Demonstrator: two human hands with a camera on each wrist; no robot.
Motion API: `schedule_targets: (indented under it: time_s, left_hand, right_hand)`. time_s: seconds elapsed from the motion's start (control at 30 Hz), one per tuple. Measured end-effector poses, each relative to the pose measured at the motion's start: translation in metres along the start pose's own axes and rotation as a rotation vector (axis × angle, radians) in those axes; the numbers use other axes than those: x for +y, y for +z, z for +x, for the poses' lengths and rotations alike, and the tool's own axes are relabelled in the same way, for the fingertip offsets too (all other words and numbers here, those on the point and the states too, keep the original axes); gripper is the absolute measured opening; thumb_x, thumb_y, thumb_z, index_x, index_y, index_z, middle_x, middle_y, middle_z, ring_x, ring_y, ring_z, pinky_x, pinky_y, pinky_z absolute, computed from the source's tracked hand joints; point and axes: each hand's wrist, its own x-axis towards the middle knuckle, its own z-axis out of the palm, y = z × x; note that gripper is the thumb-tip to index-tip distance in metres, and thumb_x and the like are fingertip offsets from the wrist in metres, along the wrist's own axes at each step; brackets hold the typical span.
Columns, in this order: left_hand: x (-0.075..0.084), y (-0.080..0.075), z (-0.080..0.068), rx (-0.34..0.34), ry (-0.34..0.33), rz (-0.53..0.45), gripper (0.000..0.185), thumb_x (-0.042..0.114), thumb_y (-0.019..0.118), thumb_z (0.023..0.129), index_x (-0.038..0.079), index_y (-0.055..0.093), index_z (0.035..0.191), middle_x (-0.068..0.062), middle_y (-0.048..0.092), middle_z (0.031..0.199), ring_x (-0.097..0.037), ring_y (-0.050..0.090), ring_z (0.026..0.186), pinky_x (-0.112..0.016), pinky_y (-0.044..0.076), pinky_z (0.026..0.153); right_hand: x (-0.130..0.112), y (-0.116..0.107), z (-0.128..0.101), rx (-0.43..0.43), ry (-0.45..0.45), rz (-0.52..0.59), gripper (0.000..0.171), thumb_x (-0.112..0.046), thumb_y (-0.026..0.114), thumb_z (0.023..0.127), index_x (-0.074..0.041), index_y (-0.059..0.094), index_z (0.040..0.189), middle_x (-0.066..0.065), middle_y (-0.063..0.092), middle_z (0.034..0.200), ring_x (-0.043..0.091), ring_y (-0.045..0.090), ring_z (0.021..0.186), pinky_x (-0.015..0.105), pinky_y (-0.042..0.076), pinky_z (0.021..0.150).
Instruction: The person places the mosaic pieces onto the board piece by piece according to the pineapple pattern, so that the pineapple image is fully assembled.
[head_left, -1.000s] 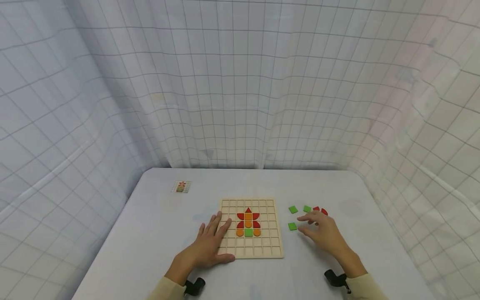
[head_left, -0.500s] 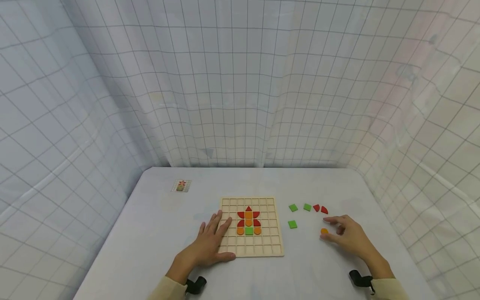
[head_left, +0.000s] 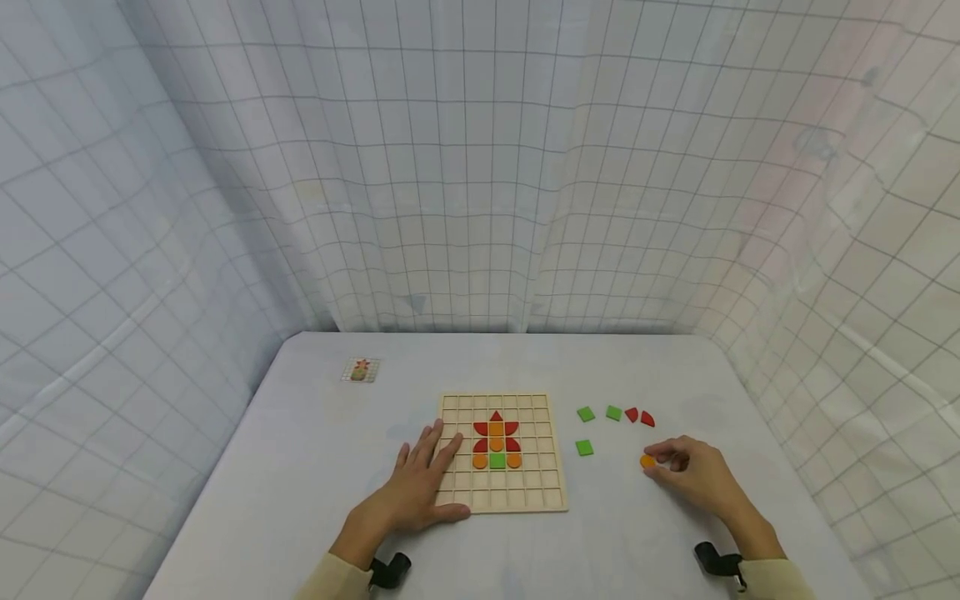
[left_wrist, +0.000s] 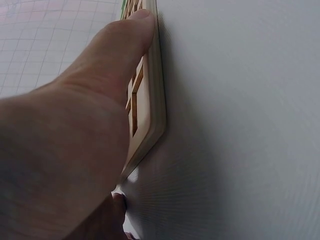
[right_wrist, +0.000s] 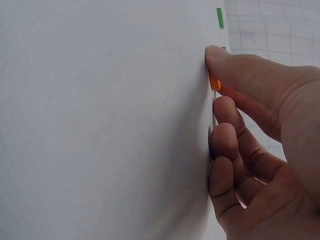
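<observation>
My left hand [head_left: 415, 490] lies spread over the left edge of a wooden grid board [head_left: 525, 500]; in the left wrist view its thumb [left_wrist: 117, 47] rests along the board's near edge. Set in the grid are red pieces, orange pieces and one green square [head_left: 497, 460], forming a figure. To the right of the board, my right hand [head_left: 697, 473] pinches a round orange piece [head_left: 647, 461] at the tabletop between thumb and index finger. The right wrist view shows the orange piece [right_wrist: 214, 81] edge-on beside the thumb, its far side hidden.
Between board and right hand lie loose green squares [head_left: 584, 448]. Two red quarter-round pieces [head_left: 647, 419] lie beyond the hand. A small picture card [head_left: 361, 370] sits at the table's back left. Gridded white curtains [head_left: 480, 208] surround the white table [head_left: 300, 467].
My right hand has moved right, away from the green squares, to the round orange piece, and its fingers have closed on it. The left hand has stayed on the board.
</observation>
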Motion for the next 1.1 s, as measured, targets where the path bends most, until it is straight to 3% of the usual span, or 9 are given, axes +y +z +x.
schedule_targets:
  time_s: [0.37, 0.6, 0.87, 1.1]
  left_hand:
    - [-0.002, -0.003, 0.000, 0.001, 0.014, 0.016, 0.120, 0.062, 0.092, 0.096, 0.011, 0.029, 0.185, -0.027, 0.006, 0.196, -0.054, 0.011, 0.182, -0.085, 0.015, 0.140]
    - [-0.001, -0.003, -0.001, -0.007, 0.004, 0.008, 0.121, 0.061, 0.092, 0.097, 0.010, 0.028, 0.185, -0.028, 0.005, 0.196, -0.054, 0.009, 0.183, -0.084, 0.013, 0.141]
    - [-0.001, -0.002, 0.000, -0.006, 0.006, 0.009, 0.119, 0.061, 0.090, 0.099, 0.010, 0.027, 0.185, -0.028, 0.006, 0.196, -0.053, 0.009, 0.183, -0.083, 0.013, 0.142]
    - [0.000, -0.002, 0.001, -0.016, -0.005, 0.028, 0.120, 0.063, 0.090, 0.098, 0.011, 0.027, 0.186, -0.026, 0.007, 0.196, -0.052, 0.010, 0.183, -0.081, 0.014, 0.143]
  right_hand:
    - [-0.008, 0.000, -0.005, 0.038, -0.040, 0.021, 0.018, -0.016, 0.099, 0.095, -0.013, 0.092, 0.111, -0.001, 0.083, 0.098, -0.001, 0.059, 0.078, 0.021, 0.053, 0.069]
    - [-0.002, 0.003, -0.005, 0.078, -0.121, 0.076, 0.018, -0.013, 0.099, 0.092, -0.011, 0.091, 0.107, -0.003, 0.081, 0.094, 0.002, 0.061, 0.076, 0.020, 0.050, 0.066]
    - [-0.013, 0.001, -0.006, 0.026, -0.032, 0.016, 0.018, -0.015, 0.097, 0.096, -0.012, 0.091, 0.113, 0.001, 0.085, 0.102, -0.003, 0.063, 0.081, 0.020, 0.056, 0.072]
    - [-0.019, 0.010, -0.010, 0.009, -0.006, 0.036, 0.021, -0.016, 0.098, 0.096, -0.011, 0.090, 0.114, 0.001, 0.085, 0.102, -0.002, 0.066, 0.082, 0.020, 0.058, 0.075]
